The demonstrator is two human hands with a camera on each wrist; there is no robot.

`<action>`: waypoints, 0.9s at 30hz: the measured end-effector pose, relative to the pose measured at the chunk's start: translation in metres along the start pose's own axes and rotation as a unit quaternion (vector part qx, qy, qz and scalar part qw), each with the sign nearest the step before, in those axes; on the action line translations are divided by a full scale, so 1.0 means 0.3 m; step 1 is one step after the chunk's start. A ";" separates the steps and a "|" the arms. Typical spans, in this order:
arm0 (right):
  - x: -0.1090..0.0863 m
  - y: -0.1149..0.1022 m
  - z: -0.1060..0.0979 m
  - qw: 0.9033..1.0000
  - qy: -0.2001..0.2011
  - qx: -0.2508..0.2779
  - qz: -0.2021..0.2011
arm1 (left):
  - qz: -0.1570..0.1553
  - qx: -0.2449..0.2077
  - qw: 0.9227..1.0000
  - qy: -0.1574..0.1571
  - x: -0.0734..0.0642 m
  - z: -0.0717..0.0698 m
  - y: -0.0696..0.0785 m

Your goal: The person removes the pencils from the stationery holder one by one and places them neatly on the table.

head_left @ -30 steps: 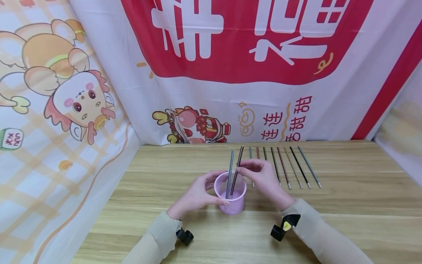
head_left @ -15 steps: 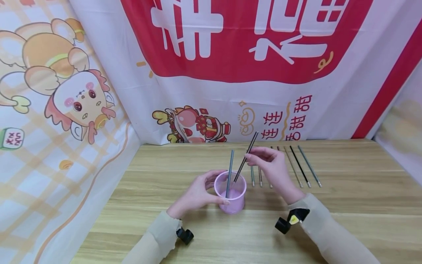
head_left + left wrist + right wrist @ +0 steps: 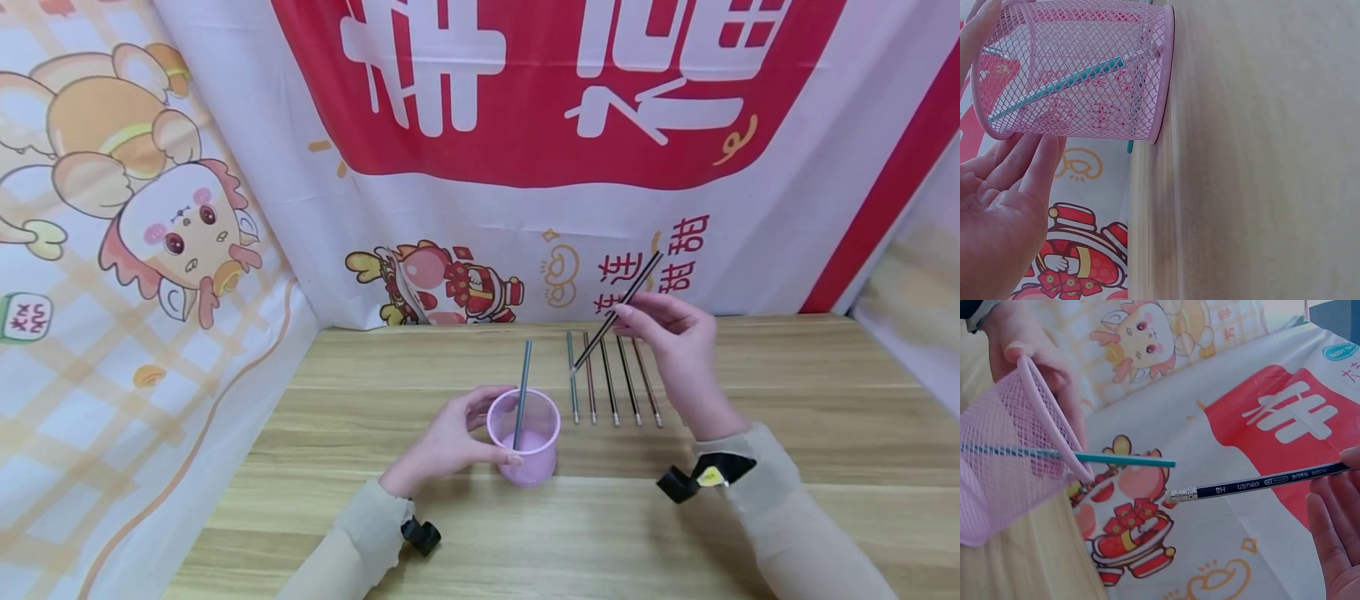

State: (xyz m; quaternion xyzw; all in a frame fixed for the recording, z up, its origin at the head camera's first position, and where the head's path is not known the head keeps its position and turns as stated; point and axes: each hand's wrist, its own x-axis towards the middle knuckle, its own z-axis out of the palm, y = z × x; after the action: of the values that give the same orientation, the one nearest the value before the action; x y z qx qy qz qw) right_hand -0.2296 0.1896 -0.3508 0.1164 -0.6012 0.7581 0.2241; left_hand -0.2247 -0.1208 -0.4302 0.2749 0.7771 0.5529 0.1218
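Note:
My left hand [image 3: 457, 437] grips the pink mesh pen cup [image 3: 534, 468] around its side, thumb at the front rim. The cup stands upright on the table, and a teal pencil [image 3: 522, 379] leans inside it. In the right wrist view the teal pencil [image 3: 1125, 460] sticks out past the rim. Up and to the right of the cup, my right hand [image 3: 686, 358] pinches a dark pencil [image 3: 639, 282] between thumb and fingers. That pencil [image 3: 1241, 486] slants in the air, its metal-capped eraser end pointing down toward the cup, apart from it.
Several pencils [image 3: 626, 375] lie side by side on the wooden table [image 3: 420, 358], right of the cup, eraser ends toward me. My right hand and forearm hide some of that row. A printed cloth [image 3: 525, 250] hangs behind the table's back edge.
The dark pencil has come out of the cup, moving up and to the right with my right hand. My left hand, the cup and the teal pencil stay where they were.

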 end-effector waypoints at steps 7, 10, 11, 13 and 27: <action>0.021 -0.009 -0.071 1.000 0.016 -0.026 -0.005 | 0.000 0.004 1.000 0.000 -0.002 0.001 0.000; 0.022 -0.016 -0.102 0.998 0.022 -0.051 0.009 | -0.001 0.005 1.000 0.001 -0.003 0.001 0.001; 0.022 -0.018 -0.113 0.998 0.025 -0.056 0.016 | -0.001 0.006 1.000 0.001 -0.004 0.001 0.001; 0.023 -0.021 -0.138 0.996 0.034 -0.080 0.023 | 0.000 0.007 1.000 0.002 -0.004 0.002 0.002; 0.059 -0.023 -0.344 0.974 0.107 -0.185 0.072 | -0.004 0.000 1.000 0.003 -0.004 0.003 0.002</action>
State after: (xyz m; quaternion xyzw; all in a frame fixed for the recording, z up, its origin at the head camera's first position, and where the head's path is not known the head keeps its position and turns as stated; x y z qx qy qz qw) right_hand -0.2322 0.2938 -0.3627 -0.0521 -0.7101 0.6563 0.2498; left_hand -0.2231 -0.1207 -0.4302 0.2707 0.7781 0.5536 0.1219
